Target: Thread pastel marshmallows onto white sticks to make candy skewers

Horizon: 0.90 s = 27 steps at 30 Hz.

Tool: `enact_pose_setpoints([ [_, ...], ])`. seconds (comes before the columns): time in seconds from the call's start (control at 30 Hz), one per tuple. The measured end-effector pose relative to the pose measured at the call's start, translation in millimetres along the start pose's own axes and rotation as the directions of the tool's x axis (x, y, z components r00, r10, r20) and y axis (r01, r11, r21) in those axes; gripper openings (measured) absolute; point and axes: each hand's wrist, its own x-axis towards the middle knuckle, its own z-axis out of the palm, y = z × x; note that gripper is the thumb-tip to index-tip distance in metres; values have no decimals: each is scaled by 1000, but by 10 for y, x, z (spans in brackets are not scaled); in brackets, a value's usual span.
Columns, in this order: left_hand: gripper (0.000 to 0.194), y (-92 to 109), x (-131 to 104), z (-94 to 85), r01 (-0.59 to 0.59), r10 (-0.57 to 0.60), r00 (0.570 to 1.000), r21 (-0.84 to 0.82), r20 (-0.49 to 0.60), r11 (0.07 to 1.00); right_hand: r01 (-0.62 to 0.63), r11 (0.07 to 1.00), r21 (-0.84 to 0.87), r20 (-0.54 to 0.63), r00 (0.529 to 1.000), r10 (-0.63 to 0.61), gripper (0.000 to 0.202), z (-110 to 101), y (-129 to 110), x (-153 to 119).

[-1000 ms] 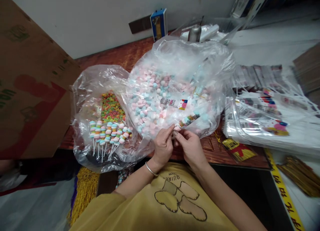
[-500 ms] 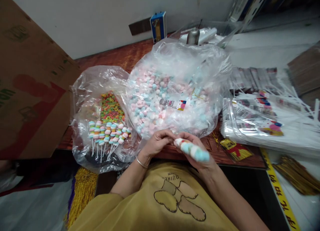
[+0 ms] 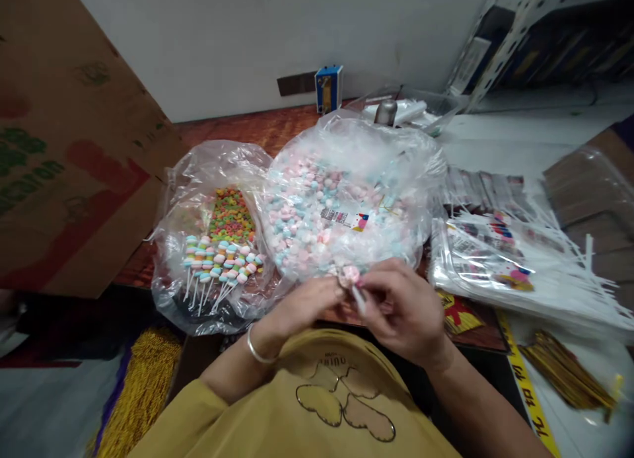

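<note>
Between my two hands, at the front edge of the big marshmallow bag, is a marshmallow skewer (image 3: pixel 352 275). A pink piece and a length of white stick show; the rest is hidden by my fingers. My right hand (image 3: pixel 409 306) is closed in a pinch at the stick. From the other side, the fingers of my left hand (image 3: pixel 312 303) close on the marshmallow part, their tips partly hidden. Just beyond lies the open clear bag (image 3: pixel 317 180) of pink, blue and white marshmallows. Finished-looking marshmallow skewers (image 3: pixel 222 263) lie to the left on another clear bag.
Colourful ring candies (image 3: pixel 232 213) lie behind the skewers. A cardboard box (image 3: pixel 89 160) stands at left. Stacked printed plastic bags (image 3: pixel 490 260) with white sticks are at right, near gold twist ties (image 3: pixel 564 372). A blue box (image 3: pixel 329 89) and metal container (image 3: pixel 386 113) stand at the back.
The skewer has turned: its blue and white end pointed toward me, and now a white stick shows there. My right hand has shifted its grip onto the stick. The camera view has tilted.
</note>
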Motion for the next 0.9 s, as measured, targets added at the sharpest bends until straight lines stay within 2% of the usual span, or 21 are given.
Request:
enact_pose_setpoints([
  [0.03, 27, -36, 43, -36, -16, 14, 999, -48, -42, 999, 41, 999, 22, 73, 996, -42, 20, 13, -18, -1],
  [0.1, 41, -70, 63, -130, -97, 95, 995, -68, -39, 993, 29, 997, 73, 174, 984, -41, 15, 60, -3, -11],
  [0.17, 40, -56, -9, -206, -219, 219, 976, 121, 12, 968, -68, 991, 118, 215, 976, 42, 12, 111, 61, -5],
  [0.23, 28, -36, -124, -231, -311, 328, 944, 431, 37, 847, -156, 978, 137, 203, 971, 127, 10, 147, 126, 34],
  [0.3, 27, -54, -218, -213, -292, 397, 918, 697, 12, 655, -184, 972, 148, 157, 975, 160, 9, 168, 149, 93],
  [0.37, 30, -116, -253, -194, -233, 425, 905, 829, -6, 508, -165, 969, 181, 145, 980, 140, 8, 185, 116, 149],
  [0.4, 28, -155, -250, -196, -215, 435, 900, 854, -15, 474, -145, 967, 209, 171, 979, 110, 8, 196, 86, 168],
  [0.47, 27, -226, -227, -234, -194, 469, 881, 854, -65, 482, -107, 962, 251, 258, 965, 39, 9, 232, 25, 185],
  [0.53, 32, -268, -212, -301, -191, 527, 837, 825, -146, 531, -112, 963, 243, 327, 945, 28, 9, 282, -5, 185],
  [0.6, 37, -279, -227, -371, -210, 559, 808, 794, -188, 570, -171, 965, 199, 337, 937, 96, 9, 343, 15, 189],
  [0.67, 37, -283, -263, -428, -241, 565, 810, 787, -160, 568, -270, 942, 199, 329, 924, 196, 10, 407, 72, 209],
  [0.73, 37, -302, -301, -473, -259, 586, 800, 809, -126, 528, -379, 887, 265, 336, 898, 283, 12, 470, 129, 247],
  [0.8, 35, -346, -331, -516, -265, 631, 768, 839, -115, 475, -478, 799, 366, 354, 865, 355, 13, 531, 148, 295],
  [0.9, 26, -426, -392, -584, -228, 629, 767, 861, -129, 454, -565, 652, 506, 431, 820, 376, 13, 641, 64, 363],
])
